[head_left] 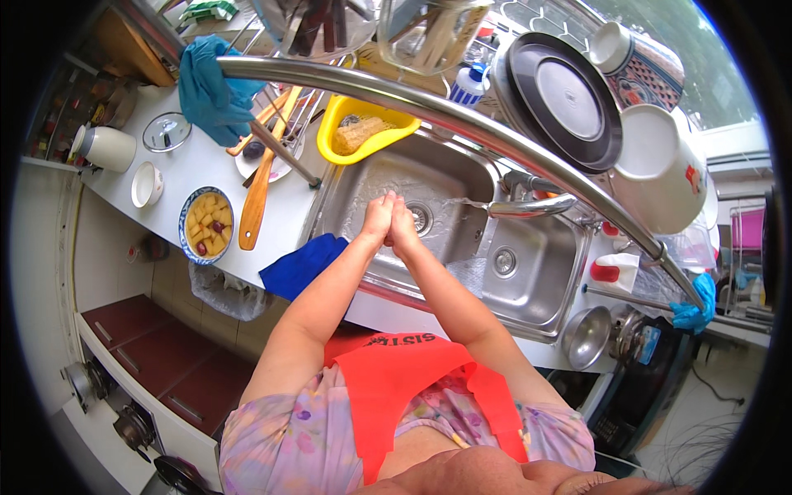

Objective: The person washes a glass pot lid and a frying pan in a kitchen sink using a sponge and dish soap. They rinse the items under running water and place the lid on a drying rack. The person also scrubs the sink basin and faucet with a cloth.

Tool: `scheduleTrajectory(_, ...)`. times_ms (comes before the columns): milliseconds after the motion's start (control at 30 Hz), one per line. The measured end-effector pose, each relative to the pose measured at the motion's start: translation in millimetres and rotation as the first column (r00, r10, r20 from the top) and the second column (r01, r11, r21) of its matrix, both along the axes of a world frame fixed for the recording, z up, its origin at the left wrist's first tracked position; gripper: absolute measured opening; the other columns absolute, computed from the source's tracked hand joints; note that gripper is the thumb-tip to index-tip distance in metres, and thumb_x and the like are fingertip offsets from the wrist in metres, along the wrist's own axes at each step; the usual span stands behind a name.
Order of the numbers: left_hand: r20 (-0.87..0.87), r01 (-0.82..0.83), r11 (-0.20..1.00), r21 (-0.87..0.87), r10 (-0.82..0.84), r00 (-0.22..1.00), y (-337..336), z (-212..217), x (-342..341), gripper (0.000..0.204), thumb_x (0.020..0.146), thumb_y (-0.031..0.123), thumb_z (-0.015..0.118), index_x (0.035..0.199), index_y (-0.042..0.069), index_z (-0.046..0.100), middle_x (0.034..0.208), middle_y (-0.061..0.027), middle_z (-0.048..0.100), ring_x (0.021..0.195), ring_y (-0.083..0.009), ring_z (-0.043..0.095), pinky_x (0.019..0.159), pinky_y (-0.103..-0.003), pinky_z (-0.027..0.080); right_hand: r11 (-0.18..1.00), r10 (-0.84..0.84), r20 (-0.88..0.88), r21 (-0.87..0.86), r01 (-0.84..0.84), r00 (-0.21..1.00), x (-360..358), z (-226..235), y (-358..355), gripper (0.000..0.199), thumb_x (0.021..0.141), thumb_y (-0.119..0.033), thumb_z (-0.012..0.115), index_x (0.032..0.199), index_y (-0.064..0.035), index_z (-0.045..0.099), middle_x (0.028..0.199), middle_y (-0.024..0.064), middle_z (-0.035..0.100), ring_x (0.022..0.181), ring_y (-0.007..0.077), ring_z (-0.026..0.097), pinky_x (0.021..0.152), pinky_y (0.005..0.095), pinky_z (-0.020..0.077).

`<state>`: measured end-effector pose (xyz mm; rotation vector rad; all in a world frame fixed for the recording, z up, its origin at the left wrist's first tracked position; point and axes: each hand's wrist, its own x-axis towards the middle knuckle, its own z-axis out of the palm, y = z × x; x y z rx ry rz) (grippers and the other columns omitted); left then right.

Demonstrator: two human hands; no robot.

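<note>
Both my hands are brought together over the left basin (462, 169) of a steel double sink. My left hand (379, 214) lies against my right hand (403, 224), fingers drawn in close. Whatever may be between the palms is hidden. Just beside them is the round drain (419, 218). Water runs from the metal faucet (532, 206) to the right of my hands and wets the basin floor. A yellow basin (404, 125) holding a tan, lumpy item (360, 132) rests at the sink's far left corner. Near my left forearm, a blue cloth (304, 266) hangs over the counter edge.
A curved metal rail (346, 76) crosses above the sink. On the left counter are a patterned bowl of cut yellow chunks (208, 221), a wooden spatula (257, 198), a small white bowl (148, 184) and a glass lid (167, 132). Dark round trays (569, 99) stand at far right.
</note>
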<state>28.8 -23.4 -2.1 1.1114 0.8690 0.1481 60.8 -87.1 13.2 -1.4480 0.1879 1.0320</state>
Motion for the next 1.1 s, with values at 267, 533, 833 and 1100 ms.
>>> scheduleTrajectory(267, 0.234, 0.108, 0.97, 0.216, -0.159, 0.959, -17.6, 12.5, 57.2, 0.044, 0.096, 0.039, 0.045, 0.106, 0.001, 0.064, 0.093, -0.005, 0.066, 0.082, -0.0122, 0.059, 0.076, -0.026, 0.046, 0.983, -0.182, 0.414, 0.064, 0.171, 0.892, 85.2, -24.4, -101.2, 0.034, 0.093, -0.03, 0.054, 0.098, 0.0008, 0.066, 0.089, 0.0058, 0.065, 0.077, 0.0101, 0.057, 0.072, 0.0278, 0.0453)
scheduleTrajectory(533, 0.016, 0.202, 0.79, 0.579, -0.258, 0.966, 6.4, -36.2, 46.1, 0.056, 0.076, 0.01, 0.064, 0.129, 0.004, 0.046, 0.128, -0.0189, 0.048, 0.119, -0.029, 0.046, 0.102, -0.035, 0.035, 0.864, -0.28, 0.036, 0.444, 0.235, 0.959, 91.2, 25.4, -90.5, 0.028, 0.089, -0.025, 0.06, 0.107, -0.0037, 0.06, 0.098, 0.0068, 0.064, 0.09, 0.0188, 0.061, 0.079, 0.0333, 0.05)
scheduleTrajectory(833, 0.116, 0.346, 0.9, 0.266, -0.386, 0.915, -32.7, 8.0, 64.1, 0.041, 0.072, 0.007, 0.065, 0.112, 0.003, 0.055, 0.1, -0.0081, 0.06, 0.093, -0.0168, 0.056, 0.082, -0.03, 0.046, 0.74, -0.433, 0.005, 0.573, 0.352, 0.901, 83.3, 35.6, -94.2, 0.014, 0.086, -0.001, 0.053, 0.1, -0.0022, 0.054, 0.098, 0.0116, 0.061, 0.091, 0.0259, 0.061, 0.082, 0.0426, 0.0515)
scheduleTrajectory(1100, 0.337, 0.29, 0.941, -0.172, -0.221, 0.915, -18.0, 43.4, 67.8, 0.044, 0.067, -0.005, 0.047, 0.111, -0.002, 0.047, 0.109, -0.0146, 0.059, 0.09, -0.0207, 0.061, 0.072, -0.028, 0.051, 0.856, -0.442, -0.191, 0.204, 0.475, 0.877, 57.6, 13.4, -115.7, 0.025, 0.093, -0.018, 0.051, 0.111, -0.0011, 0.051, 0.106, 0.0113, 0.059, 0.099, 0.0253, 0.059, 0.087, 0.0378, 0.0479)
